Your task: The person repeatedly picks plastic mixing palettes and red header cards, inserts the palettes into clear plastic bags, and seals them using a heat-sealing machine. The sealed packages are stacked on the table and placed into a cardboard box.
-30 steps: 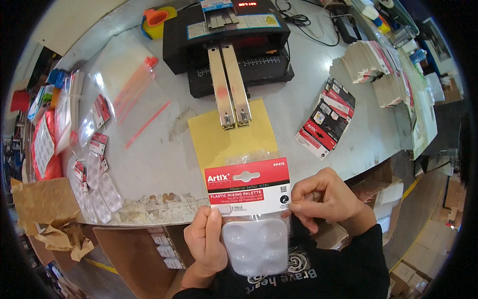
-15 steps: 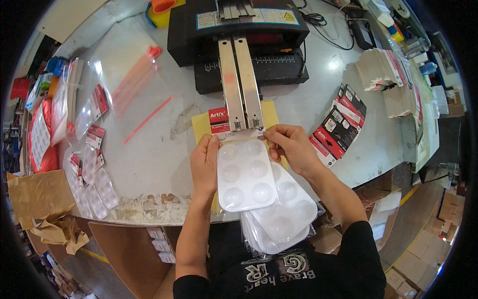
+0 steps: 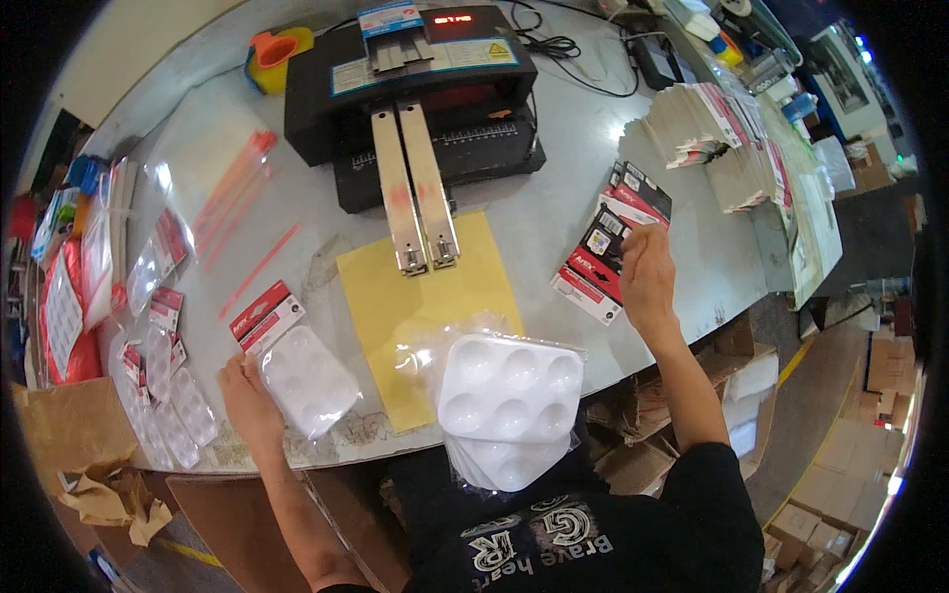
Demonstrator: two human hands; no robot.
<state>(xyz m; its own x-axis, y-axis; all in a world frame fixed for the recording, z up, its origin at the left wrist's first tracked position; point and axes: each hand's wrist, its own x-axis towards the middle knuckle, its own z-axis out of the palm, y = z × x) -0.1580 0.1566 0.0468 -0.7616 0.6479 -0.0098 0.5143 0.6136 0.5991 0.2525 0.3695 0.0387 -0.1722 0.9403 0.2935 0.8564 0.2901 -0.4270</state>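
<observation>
My left hand (image 3: 252,400) is at the left of the table, its fingers closed at the edge of a clear-bagged white paint palette (image 3: 311,381). That bag has a red, white and black header card (image 3: 267,316) at its top. Over a fanned pile of similar folded header cards (image 3: 596,262), my right hand (image 3: 649,282) bends its fingers and pinches at the top card's edge; the fingertips are partly hidden. Several more white palettes in clear bags (image 3: 509,400) lie stacked at the table's front edge, against my body.
A black stapling machine (image 3: 425,119) with two metal arms (image 3: 415,198) reaches over a yellow sheet (image 3: 395,346). Several carded palettes (image 3: 183,405) lie far left, by clear bags (image 3: 203,168) and a red strip (image 3: 259,269). Stacked cards (image 3: 692,124) stand at right.
My left hand has carried the carded palette from under the machine's arms to the left. My right hand has moved right to the header cards. The view has shifted, too.
</observation>
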